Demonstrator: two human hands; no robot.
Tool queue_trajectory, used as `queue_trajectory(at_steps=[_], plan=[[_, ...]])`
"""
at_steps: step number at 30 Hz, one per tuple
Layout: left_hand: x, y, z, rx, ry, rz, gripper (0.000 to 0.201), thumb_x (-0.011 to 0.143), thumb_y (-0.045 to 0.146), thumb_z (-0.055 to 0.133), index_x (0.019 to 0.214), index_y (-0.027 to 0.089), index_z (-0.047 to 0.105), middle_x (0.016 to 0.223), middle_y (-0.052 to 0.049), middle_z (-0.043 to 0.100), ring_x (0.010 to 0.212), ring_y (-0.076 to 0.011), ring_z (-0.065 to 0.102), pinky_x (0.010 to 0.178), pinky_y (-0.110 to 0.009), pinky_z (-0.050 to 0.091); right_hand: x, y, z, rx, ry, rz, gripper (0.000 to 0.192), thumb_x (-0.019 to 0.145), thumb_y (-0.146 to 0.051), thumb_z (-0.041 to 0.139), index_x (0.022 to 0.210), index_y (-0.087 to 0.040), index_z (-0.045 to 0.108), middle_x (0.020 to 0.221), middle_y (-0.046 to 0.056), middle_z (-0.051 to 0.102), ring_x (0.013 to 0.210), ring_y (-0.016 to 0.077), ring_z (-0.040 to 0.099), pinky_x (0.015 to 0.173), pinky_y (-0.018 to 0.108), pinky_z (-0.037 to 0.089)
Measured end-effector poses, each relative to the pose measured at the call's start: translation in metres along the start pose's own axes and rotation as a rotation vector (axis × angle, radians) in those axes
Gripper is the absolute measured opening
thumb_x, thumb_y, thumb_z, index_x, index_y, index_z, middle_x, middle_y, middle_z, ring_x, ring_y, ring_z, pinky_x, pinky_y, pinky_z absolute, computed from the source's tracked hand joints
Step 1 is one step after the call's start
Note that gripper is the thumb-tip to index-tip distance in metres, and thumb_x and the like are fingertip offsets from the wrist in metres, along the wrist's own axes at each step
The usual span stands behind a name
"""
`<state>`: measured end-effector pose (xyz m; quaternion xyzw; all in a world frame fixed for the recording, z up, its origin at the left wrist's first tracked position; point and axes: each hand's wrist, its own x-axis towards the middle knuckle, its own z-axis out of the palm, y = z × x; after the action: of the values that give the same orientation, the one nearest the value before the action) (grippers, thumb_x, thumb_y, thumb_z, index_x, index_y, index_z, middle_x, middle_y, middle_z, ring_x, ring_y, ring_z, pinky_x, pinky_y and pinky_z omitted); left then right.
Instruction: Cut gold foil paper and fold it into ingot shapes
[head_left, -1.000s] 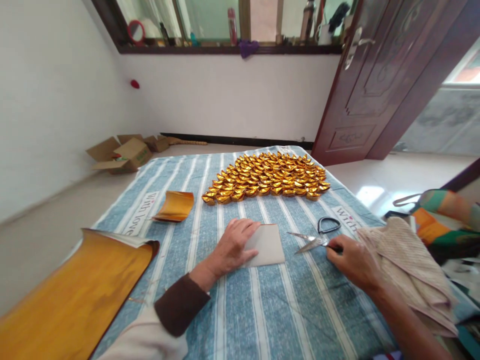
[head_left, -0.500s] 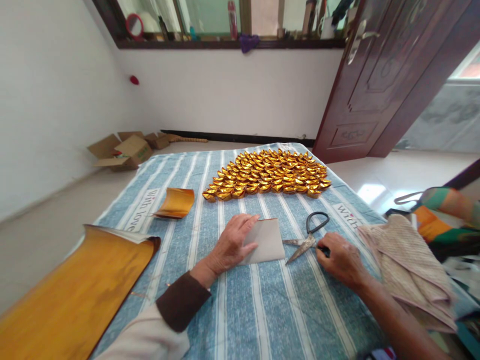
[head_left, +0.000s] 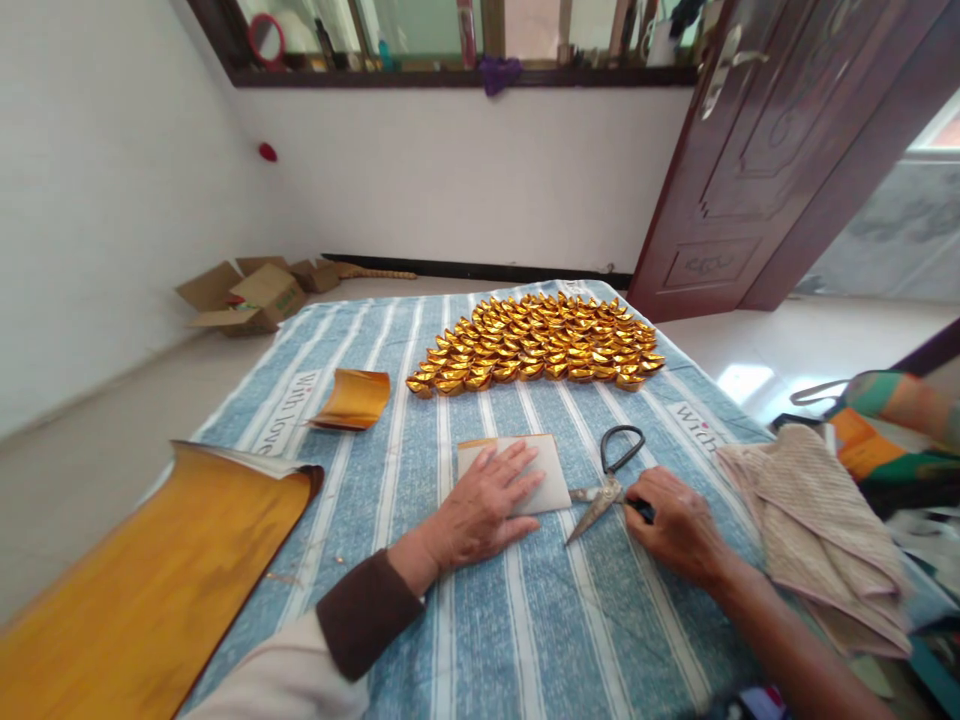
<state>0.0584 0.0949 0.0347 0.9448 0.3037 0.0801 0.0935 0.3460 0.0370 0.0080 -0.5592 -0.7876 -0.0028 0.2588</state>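
Rows of folded gold ingots (head_left: 536, 343) are sitting at far end of the blue striped cloth (head_left: 540, 620), w/ a curled gold sheet (head_left: 351, 399) lying to their left & a big gold sheet stack (head_left: 150, 580) curling at near-left edge. Beige towel (head_left: 817, 530) is lying on right side; cardboard boxes (head_left: 244, 292) are resting on floor by wall, dark wood door (head_left: 757, 150) standing open.

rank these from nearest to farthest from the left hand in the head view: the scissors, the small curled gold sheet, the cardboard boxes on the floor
From the left hand:
1. scissors, just to its right on the striped cloth, under the right hand.
2. small curled gold sheet, ahead and to the left on the cloth.
3. cardboard boxes, far left on the floor by the wall.
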Motion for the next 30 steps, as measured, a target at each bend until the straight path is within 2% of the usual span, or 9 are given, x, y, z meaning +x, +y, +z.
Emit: queue_trajectory(at_steps=[2,4,12,16,19,24,27,30], plan=[[0.001,0.004,0.001,-0.014,-0.072,0.004,0.056,0.088,0.041,0.060,0.138,0.021,0.045,0.150,-0.015,0.035,0.141,-0.0321,0.026,0.111,-0.058,0.018,0.001,-0.002,0.001,0.013,-0.003,-0.012,0.014,0.076,-0.013,0.052,0.065,-0.021,0.053,0.068,0.002,0.054,0.071,0.0181,0.051,0.068,0.030,0.040],[0.003,0.005,0.003,0.003,-0.093,-0.010,0.053,0.090,0.038,0.058,0.138,0.019,0.045,0.150,-0.015,0.035,0.141,-0.0314,0.026,0.112,-0.058,0.018,0.003,-0.003,0.001,0.028,-0.005,-0.024,0.015,0.077,-0.013,0.052,0.065,-0.021,0.053,0.068,0.002,0.054,0.072,0.0179,0.051,0.068,0.030,0.040],[0.019,-0.009,0.012,0.111,0.013,-0.075,0.044,0.095,0.036,0.049,0.137,0.021,0.046,0.150,-0.013,0.036,0.142,-0.0284,0.025,0.113,-0.054,0.019,0.034,0.005,0.011,0.052,0.008,-0.053,0.014,0.078,-0.016,0.053,0.065,-0.020,0.056,0.067,0.002,0.056,0.072,0.0175,0.052,0.067,0.028,0.040],[0.028,-0.014,0.010,0.125,0.002,-0.116,0.045,0.095,0.037,0.050,0.137,0.021,0.046,0.151,-0.013,0.036,0.142,-0.0287,0.025,0.113,-0.053,0.019,0.048,0.012,0.019,0.040,0.017,-0.081,0.014,0.078,-0.016,0.053,0.066,-0.020,0.057,0.067,0.003,0.056,0.073,0.0182,0.052,0.068,0.029,0.041],[0.030,-0.014,0.009,0.093,-0.047,-0.136,0.047,0.095,0.040,0.048,0.139,0.022,0.044,0.152,-0.012,0.033,0.142,-0.0287,0.023,0.113,-0.053,0.018,0.049,0.014,0.021,0.041,0.006,-0.099,0.015,0.080,-0.016,0.052,0.066,-0.019,0.057,0.068,0.003,0.055,0.074,0.0184,0.051,0.069,0.029,0.041],[0.030,-0.014,0.009,-0.006,-0.128,-0.212,0.046,0.100,0.039,0.034,0.142,0.022,0.039,0.154,-0.011,0.028,0.143,-0.0263,0.020,0.113,-0.051,0.018,0.043,0.011,0.020,0.046,0.004,-0.101,0.017,0.083,-0.018,0.051,0.067,-0.019,0.057,0.071,0.004,0.054,0.076,0.0183,0.050,0.071,0.029,0.042],[0.033,-0.016,0.008,-0.008,-0.168,-0.214,0.045,0.100,0.036,0.035,0.142,0.020,0.039,0.154,-0.011,0.028,0.143,-0.0257,0.020,0.113,-0.050,0.017,0.041,0.008,0.019,0.028,0.008,-0.096,0.019,0.085,-0.019,0.051,0.066,-0.019,0.057,0.072,0.005,0.054,0.077,0.0187,0.050,0.073,0.030,0.043],[0.035,-0.019,0.008,0.024,-0.161,-0.188,0.046,0.099,0.038,0.039,0.141,0.020,0.040,0.154,-0.013,0.029,0.143,-0.0266,0.022,0.113,-0.050,0.016,0.040,0.006,0.019,0.019,0.018,-0.095,0.020,0.085,-0.019,0.051,0.067,-0.019,0.058,0.073,0.006,0.055,0.079,0.0193,0.051,0.075,0.031,0.044]])
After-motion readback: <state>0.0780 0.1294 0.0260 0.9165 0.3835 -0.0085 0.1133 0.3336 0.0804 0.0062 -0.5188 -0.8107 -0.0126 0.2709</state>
